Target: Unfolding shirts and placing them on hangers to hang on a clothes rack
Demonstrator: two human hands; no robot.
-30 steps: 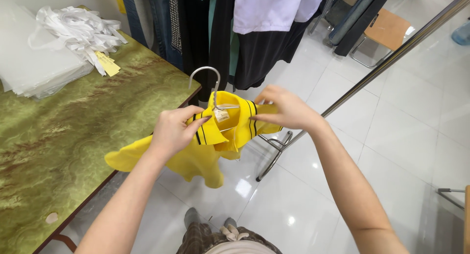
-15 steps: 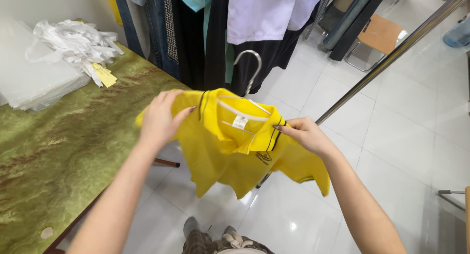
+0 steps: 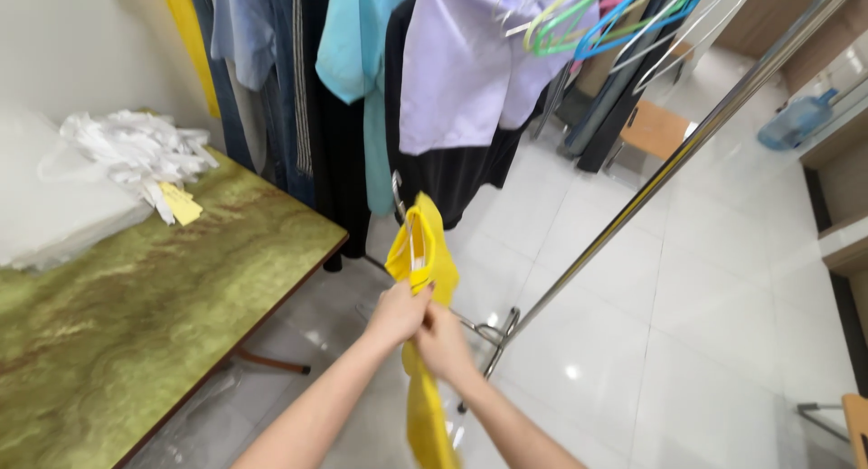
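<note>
Change: since half a second ago the yellow shirt (image 3: 423, 252) has gone from spread wide between 2 parted hands to hanging edge-on and narrow, and both hands have come together at its middle.
Shirt position: it hangs upright over the white floor (image 3: 723, 306), just off the edge of the green marbled table (image 3: 136, 315), in front of the slanted metal rail (image 3: 669, 162).
Hanger: a thin metal hanger (image 3: 400, 198) pokes up above the shirt's top, so the garment looks carried by it, which is likely why it drapes straight down.
Left hand: the left hand (image 3: 398, 314) is closed on the yellow fabric, fingers curled round it.
Right hand: the right hand (image 3: 445, 342) sits just beside and touching the left, also clenched on the cloth lower down.
Why held so: gripping at one point keeps the shirt gathered and clear of the table.
Surroundings: hung garments (image 3: 452, 71) crowd the rack behind; a pile of white plastic bags (image 3: 136, 148) lies on the table's far end.
</note>
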